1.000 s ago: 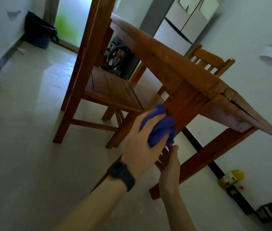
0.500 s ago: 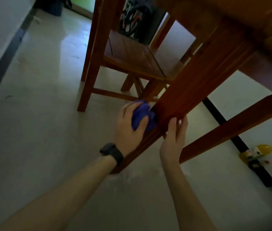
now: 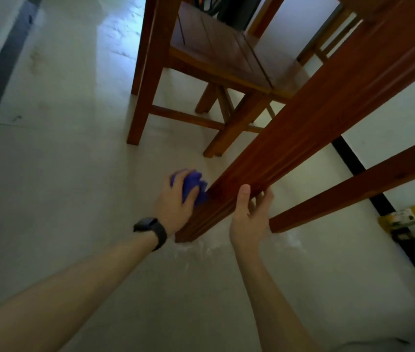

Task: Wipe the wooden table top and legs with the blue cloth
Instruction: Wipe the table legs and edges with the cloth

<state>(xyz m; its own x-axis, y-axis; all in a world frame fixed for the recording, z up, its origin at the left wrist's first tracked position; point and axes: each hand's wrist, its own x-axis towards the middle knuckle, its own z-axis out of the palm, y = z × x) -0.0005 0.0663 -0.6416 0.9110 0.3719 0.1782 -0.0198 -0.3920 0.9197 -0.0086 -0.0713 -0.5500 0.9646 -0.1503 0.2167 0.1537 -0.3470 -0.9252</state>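
The left hand point(image 3: 176, 203) curls its fingers round the blue cloth point(image 3: 193, 184), which is bunched into a soft, crumpled wad. It presses the cloth against the left face of the near table leg point(image 3: 285, 146), low down, a little above the leg's foot. Much of the cloth is hidden under the fingers and behind the leg's edge, so only a few lumpy folds show. A black watch point(image 3: 151, 228) with a matte band sits on that wrist. The right hand point(image 3: 247, 217) grips the same leg from the other side: the thumb lies along the near face and the fingers wrap behind, with only their tips showing past the edge. The leg is a square-cut post of reddish-brown varnished wood with long grooves down its faces. It rises to the upper right, where the table top is cut off by the frame. A second leg point(image 3: 359, 186) of the same wood crosses on the right, its upper end also out of frame. Behind stands a wooden chair point(image 3: 221, 57) with a slatted seat; its back is out of view. The floor point(image 3: 61, 161) is pale, smooth and dully glossy, with whitish smears by the leg's foot. Along the right wall runs a black strip point(image 3: 351, 157), and a yellow bottle point(image 3: 404, 215) sits near it, its label too blurred to read.
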